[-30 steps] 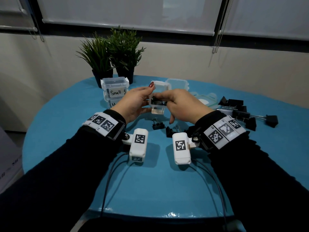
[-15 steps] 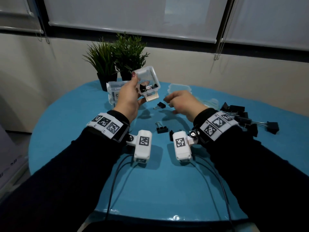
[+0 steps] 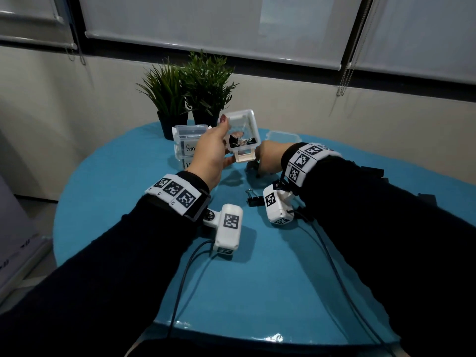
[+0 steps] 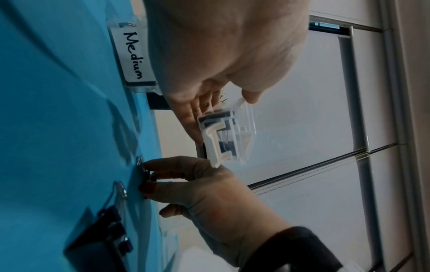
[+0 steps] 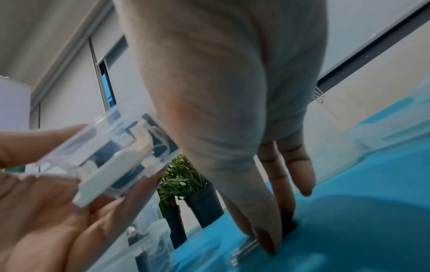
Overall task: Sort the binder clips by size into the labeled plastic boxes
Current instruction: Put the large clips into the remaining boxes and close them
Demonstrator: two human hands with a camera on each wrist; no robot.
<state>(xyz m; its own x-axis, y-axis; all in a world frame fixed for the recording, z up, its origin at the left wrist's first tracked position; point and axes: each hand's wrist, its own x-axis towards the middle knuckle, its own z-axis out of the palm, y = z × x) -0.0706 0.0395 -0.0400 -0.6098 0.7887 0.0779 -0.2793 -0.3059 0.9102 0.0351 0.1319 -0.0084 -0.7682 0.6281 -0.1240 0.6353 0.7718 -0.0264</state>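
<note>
The left hand (image 3: 211,153) grips a small clear plastic box (image 3: 243,132) above the desk's far middle, tilted, with black steel binder clips (image 3: 242,143) inside and a white latch hanging at its front. The right hand (image 3: 269,161) pinches a small black clip (image 5: 287,223) lying on the round, glossy teal desk (image 3: 257,292). Stacked lidded boxes (image 3: 186,144), labelled Small and Medium, stand near the far edge, before two potted plants (image 3: 190,94). Another clip (image 3: 253,200) lies nearer. Pale roller blinds (image 3: 219,27) cover the windows.
</note>
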